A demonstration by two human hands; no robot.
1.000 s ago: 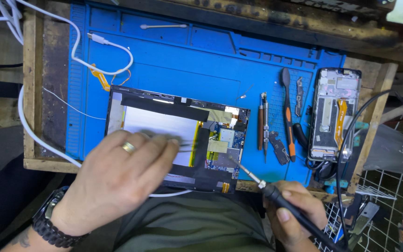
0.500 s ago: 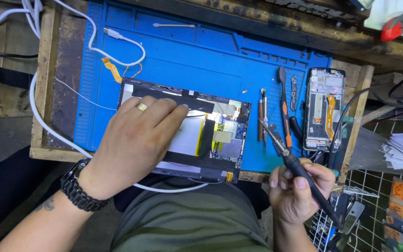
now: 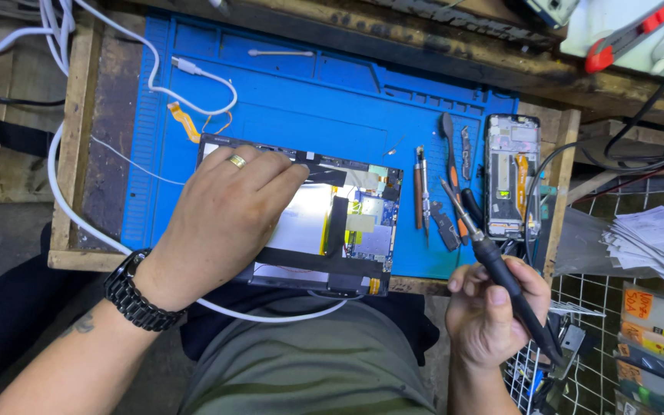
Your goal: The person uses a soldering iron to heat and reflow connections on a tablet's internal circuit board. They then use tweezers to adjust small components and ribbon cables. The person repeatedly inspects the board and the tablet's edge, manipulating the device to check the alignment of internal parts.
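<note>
Worn wooden desk carries a ribbed blue silicone mat, where an opened tablet lies with its glossy battery and circuit board bared. Left hand presses flat on the tablet, gripping nothing. Right hand is closed around a slim black soldering iron, tip raised over the mat's right edge. Steadying the tablet firmly suits fine tip work.

A blue silicone work mat covers the wooden bench. On its right part lie slim hand tools; just right of it, an opened phone frame. Far right, perhaps receipts, stacked white papers.
</note>
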